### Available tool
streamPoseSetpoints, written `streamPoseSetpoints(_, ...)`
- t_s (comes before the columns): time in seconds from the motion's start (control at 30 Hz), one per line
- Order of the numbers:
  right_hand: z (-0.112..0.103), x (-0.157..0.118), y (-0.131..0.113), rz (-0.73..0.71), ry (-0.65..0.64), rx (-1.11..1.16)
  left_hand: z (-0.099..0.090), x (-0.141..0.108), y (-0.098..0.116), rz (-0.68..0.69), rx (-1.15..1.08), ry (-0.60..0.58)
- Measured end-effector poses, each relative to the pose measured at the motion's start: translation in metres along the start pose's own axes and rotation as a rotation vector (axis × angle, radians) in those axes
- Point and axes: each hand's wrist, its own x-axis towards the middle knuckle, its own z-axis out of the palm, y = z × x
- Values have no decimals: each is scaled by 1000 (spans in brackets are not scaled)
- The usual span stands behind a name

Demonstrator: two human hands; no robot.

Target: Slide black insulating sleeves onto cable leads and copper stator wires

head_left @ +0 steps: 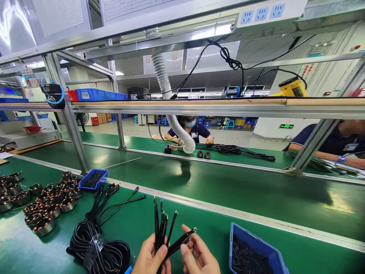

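Note:
My left hand [151, 255] is closed around a bunch of black cables [162, 230] whose cut ends point up and show thin coloured wire tips. Some of the cables lean to the right, and my right hand [201, 257] has its thumb and fingers closed on these near their ends. To the left of my hands lies a coiled bundle of black cables [114, 253], tied with clear wrap, its connector ends spread toward the back. On the right stands a blue bin [272, 249] with many small black tube-like pieces.
Many copper-wound motor stators [44, 225] cover the left of the green bench, beside a small blue tray [104, 176] of black pieces. A metal frame post [67, 125] and shelf rail [199, 110] stand ahead. Across the green belt [228, 180], two people sit working near a flexible duct [173, 127].

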Motion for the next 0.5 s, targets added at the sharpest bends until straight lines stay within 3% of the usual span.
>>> streamPoseSetpoints(0.17,-16,4,-32,-141,64,15,4,-3,9,-56,21,0)
streamPoseSetpoints(0.33,-19,5,-50,-1,-88,10,10,-5,21,-125,27,-11)
streamPoseSetpoints(0.5,-23,12,-49,95,-162,4,6,-4,9,-146,62,-45)
